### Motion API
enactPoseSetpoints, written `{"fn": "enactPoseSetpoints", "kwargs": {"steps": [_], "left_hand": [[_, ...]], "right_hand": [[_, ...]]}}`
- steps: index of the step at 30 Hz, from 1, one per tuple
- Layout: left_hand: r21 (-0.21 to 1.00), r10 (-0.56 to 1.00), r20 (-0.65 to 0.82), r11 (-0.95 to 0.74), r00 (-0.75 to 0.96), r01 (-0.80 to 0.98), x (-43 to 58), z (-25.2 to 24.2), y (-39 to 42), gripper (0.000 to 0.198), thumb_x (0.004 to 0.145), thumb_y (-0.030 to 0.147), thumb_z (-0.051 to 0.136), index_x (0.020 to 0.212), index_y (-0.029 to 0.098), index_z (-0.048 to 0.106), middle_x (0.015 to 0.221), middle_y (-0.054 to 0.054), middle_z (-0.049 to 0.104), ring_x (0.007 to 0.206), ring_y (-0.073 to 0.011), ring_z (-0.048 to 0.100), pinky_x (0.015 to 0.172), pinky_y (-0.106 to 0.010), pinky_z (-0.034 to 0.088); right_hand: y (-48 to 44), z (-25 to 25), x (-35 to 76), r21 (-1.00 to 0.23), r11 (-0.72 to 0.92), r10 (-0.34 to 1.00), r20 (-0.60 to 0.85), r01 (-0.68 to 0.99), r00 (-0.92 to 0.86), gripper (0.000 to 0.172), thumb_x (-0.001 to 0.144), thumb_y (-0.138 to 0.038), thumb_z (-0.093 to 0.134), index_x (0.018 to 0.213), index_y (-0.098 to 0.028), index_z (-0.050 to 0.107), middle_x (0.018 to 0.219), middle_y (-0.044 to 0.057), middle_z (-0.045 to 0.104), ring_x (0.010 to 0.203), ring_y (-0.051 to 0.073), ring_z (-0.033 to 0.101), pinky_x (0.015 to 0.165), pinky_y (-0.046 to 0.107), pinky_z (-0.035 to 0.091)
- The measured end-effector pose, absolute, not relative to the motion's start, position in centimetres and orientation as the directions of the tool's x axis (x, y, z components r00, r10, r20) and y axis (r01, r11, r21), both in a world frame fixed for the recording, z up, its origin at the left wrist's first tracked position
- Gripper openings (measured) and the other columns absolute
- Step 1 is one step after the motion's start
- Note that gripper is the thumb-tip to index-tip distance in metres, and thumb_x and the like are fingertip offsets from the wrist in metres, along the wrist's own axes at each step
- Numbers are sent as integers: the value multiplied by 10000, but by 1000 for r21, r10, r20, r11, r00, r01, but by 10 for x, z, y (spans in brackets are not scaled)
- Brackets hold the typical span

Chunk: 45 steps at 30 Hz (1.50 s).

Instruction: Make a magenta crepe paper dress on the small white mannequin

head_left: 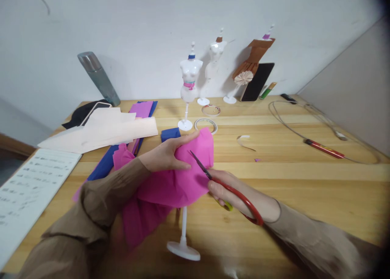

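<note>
A bright pink sheet (179, 185), which looks like crepe paper, hangs in folds in front of me. My left hand (166, 153) is closed on its upper part, thumb and fingers spread along the near side. My right hand (228, 189) grips red-handled scissors (248, 205), with the dark blades lying against the pink sheet and pointing up and left. Some of the right fingers are hidden behind the sheet and the handles. Below the sheet shows a white stand (183, 250) with a round base; whatever it carries is covered by the pink.
Behind stand a bare white mini mannequin (187, 75), another mannequin (215, 59) and one in a brown dress (254, 55). Two tape rolls (206, 126) lie nearby. Pale paper pieces (103, 128), a written sheet (33, 185) and a bottle (99, 77) are left; a cable (286, 124) lies right.
</note>
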<state>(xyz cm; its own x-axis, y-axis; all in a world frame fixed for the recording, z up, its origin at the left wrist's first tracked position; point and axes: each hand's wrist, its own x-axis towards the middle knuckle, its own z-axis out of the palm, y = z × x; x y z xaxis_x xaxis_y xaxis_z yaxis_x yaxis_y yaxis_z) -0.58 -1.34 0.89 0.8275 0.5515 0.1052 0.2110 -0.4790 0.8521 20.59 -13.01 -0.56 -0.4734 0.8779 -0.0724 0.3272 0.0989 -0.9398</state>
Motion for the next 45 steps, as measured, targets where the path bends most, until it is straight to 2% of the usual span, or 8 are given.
{"fn": "enactPoseSetpoints", "kwargs": {"steps": [16, 23, 26, 29, 32, 39, 45], "left_hand": [[857, 544, 112, -477, 832, 196, -7, 8, -12, 926, 711, 348, 813, 1510, 182, 376, 1570, -143, 341, 1464, -365, 296, 1218, -511, 230], [866, 549, 83, -452, 832, 212, -6, 10, -13, 933, 712, 373, 809, 1513, 177, 373, 1575, -134, 340, 1467, -357, 299, 1226, -488, 222], [900, 564, 68, -392, 823, 194, -7, 8, -12, 885, 721, 374, 798, 1495, 188, 413, 1572, -120, 353, 1471, -358, 288, 1233, -492, 200], [955, 567, 69, -276, 821, 111, -8, 4, -10, 800, 737, 367, 777, 1463, 233, 471, 1570, -76, 371, 1472, -359, 288, 1233, -500, 195], [975, 557, 80, -214, 827, 50, -9, 1, -9, 779, 740, 319, 755, 1461, 235, 473, 1578, -62, 361, 1478, -352, 275, 1234, -491, 190], [916, 512, 81, -376, 855, 138, -5, 3, -13, 875, 707, 193, 713, 1514, 212, 375, 1584, -68, 357, 1476, -337, 287, 1236, -475, 173], [883, 475, 73, -440, 877, 165, -1, 5, -16, 893, 696, 167, 683, 1524, 167, 349, 1594, -101, 325, 1482, -326, 276, 1238, -464, 170]], "right_hand": [[-134, -5, 201, -956, 39, 898, -94, 291, -430, 508, 922, -697, 391, 708, -237, 404, 548, -56, 386, 475, 100, 352, 446, 264, 299], [-133, -3, 200, -932, 117, 921, -28, 344, -388, 566, 889, -752, 369, 661, -235, 401, 639, -5, 428, 595, 143, 414, 530, 297, 356], [-133, -3, 200, -929, 125, 921, -22, 347, -390, 559, 904, -727, 378, 656, -227, 406, 650, -2, 439, 598, 136, 419, 538, 292, 363], [-134, -6, 200, -940, 48, 902, -104, 337, -420, 512, 936, -668, 393, 679, -225, 407, 590, -28, 410, 523, 109, 385, 461, 258, 329], [-135, -11, 202, -954, -22, 879, -161, 299, -449, 508, 917, -693, 407, 724, -223, 414, 585, -40, 433, 467, 89, 397, 414, 238, 341], [-137, -22, 206, -970, -124, 873, -206, 207, -442, 538, 879, -722, 448, 754, -199, 447, 636, -31, 481, 478, 77, 462, 407, 214, 403], [-137, -22, 205, -959, -161, 870, -249, 233, -425, 547, 863, -734, 463, 768, -195, 453, 624, -41, 470, 469, 73, 458, 421, 210, 391]]}}
